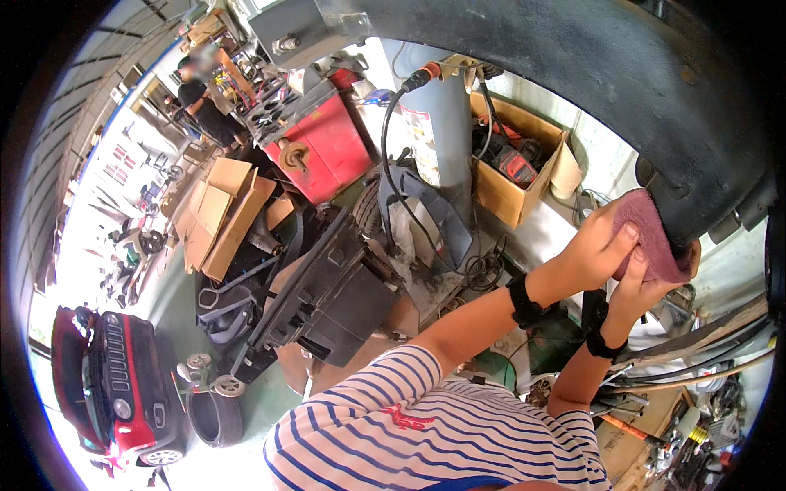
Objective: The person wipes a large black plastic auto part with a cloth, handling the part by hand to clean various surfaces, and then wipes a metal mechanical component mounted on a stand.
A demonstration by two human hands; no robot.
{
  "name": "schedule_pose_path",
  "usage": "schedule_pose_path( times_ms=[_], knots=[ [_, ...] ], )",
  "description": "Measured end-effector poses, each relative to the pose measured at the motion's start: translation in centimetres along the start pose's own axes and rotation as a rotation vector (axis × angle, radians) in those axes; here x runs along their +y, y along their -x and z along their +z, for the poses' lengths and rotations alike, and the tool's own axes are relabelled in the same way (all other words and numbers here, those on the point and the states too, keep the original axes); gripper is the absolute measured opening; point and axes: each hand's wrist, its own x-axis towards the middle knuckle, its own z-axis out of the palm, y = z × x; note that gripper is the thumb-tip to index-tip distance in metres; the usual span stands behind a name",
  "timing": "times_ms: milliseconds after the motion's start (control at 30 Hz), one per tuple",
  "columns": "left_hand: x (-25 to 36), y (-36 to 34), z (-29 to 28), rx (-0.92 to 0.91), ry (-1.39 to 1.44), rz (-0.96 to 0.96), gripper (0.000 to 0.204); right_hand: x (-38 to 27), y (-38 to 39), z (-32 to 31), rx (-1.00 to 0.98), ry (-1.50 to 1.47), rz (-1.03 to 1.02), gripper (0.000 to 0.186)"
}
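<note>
A mauve cloth (652, 237) is pressed against the lower end of a large black machine arm (589, 90), which curves across the top and right. My left hand (599, 244) grips the cloth from the left, its thumb lying on the fabric. Just below, my right hand (639, 293) holds the same cloth, thumb pointing up beside the left one. Some of the right fingers curl behind the cloth and are partly hidden. Dark bands circle both wrists. What part of the machine lies under the cloth cannot be seen.
A grey cylinder (438, 139) with a black hose stands ahead, beside a cardboard box (503, 188) of tools. Black plastic car panels (327, 295), flattened cardboard (214, 217) and a red machine (327, 151) are leftward. Farther off stand a person (209, 110) and a red car (123, 385).
</note>
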Motion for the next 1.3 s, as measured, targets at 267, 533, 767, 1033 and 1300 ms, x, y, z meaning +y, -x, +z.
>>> schedule_pose_path(
  times_ms=[267,533,767,1033,1300],
  knots=[
    [-0.8,-0.1,-0.2,-0.036,0.029,0.045,0.041,0.0,0.0,0.0,0.061,0.045,0.038,0.091],
    [-0.9,0.2,-0.6,-0.070,0.000,0.053,0.049,0.0,0.5,-0.1,0.101,0.082,0.089,0.099],
    [-0.9,0.2,-0.6,-0.146,0.001,0.079,0.054,-2.0,1.3,-0.5,0.016,0.180,0.081,0.075],
    [-2.0,0.9,-0.9,-0.156,0.069,0.043,0.053,-4.0,1.2,0.1,-0.063,0.235,0.185,0.078],
    [-4.7,2.3,-0.7,-0.051,-0.144,0.257,0.054,-2.6,2.7,-0.5,-0.143,0.120,0.203,0.075]
  ],
)
